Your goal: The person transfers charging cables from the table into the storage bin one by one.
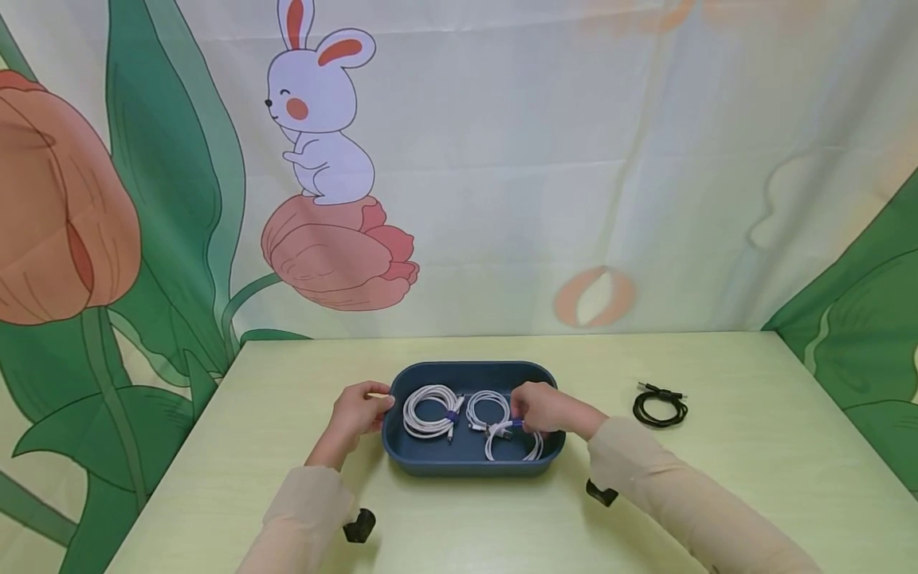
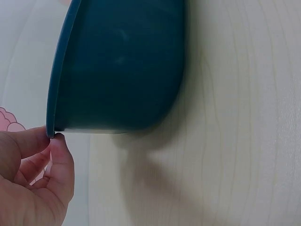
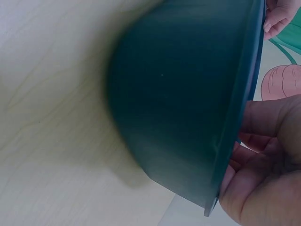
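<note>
A dark blue bin [image 1: 473, 469] with rounded corners stands on the table. My left hand [image 1: 357, 410] pinches its left rim between thumb and fingers, as the left wrist view also shows. Inside lie a thick coil of white cable [image 1: 409, 414] with a blue tie and, beside it, a thinner white coil [image 1: 488, 395]. Reaching over the bin's right end, my right hand [image 1: 541, 406] grips another white cable [image 1: 491, 445] near its blue tie, low in the bin. In the right wrist view, the bin wall [image 3: 174, 94] hides the fingertips of that hand.
A coiled black cable [image 1: 660, 422] with plugs lies on the table [image 1: 753, 478] to the right of the bin. A cloth backdrop [image 1: 488, 199] printed with a rabbit and tulips hangs behind. Small black devices [image 1: 358, 526] sit at both wrists.
</note>
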Demonstrator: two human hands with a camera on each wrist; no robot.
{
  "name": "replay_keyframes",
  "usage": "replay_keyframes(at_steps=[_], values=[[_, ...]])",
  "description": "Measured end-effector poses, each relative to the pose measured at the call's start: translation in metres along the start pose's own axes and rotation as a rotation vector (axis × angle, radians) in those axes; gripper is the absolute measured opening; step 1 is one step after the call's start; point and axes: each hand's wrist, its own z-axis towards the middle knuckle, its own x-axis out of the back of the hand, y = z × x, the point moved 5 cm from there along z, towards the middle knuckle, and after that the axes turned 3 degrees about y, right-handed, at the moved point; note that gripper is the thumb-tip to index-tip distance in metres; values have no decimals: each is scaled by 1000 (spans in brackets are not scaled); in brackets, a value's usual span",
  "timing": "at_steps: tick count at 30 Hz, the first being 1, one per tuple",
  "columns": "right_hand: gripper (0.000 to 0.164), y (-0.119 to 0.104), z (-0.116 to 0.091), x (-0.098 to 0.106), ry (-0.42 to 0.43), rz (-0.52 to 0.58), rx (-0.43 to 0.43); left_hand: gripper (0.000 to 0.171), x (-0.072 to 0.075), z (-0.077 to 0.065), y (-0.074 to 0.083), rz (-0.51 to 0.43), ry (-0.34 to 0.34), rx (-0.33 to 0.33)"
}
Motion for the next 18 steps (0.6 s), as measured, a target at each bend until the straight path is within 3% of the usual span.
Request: replay_keyframes(at_steps=[13, 18], values=[[19, 4, 5, -3, 5, -29, -20, 28, 0, -1, 1, -4, -1, -1], [21, 3, 5, -4, 0, -51, 13, 28, 1, -2, 1, -2, 1, -1]])
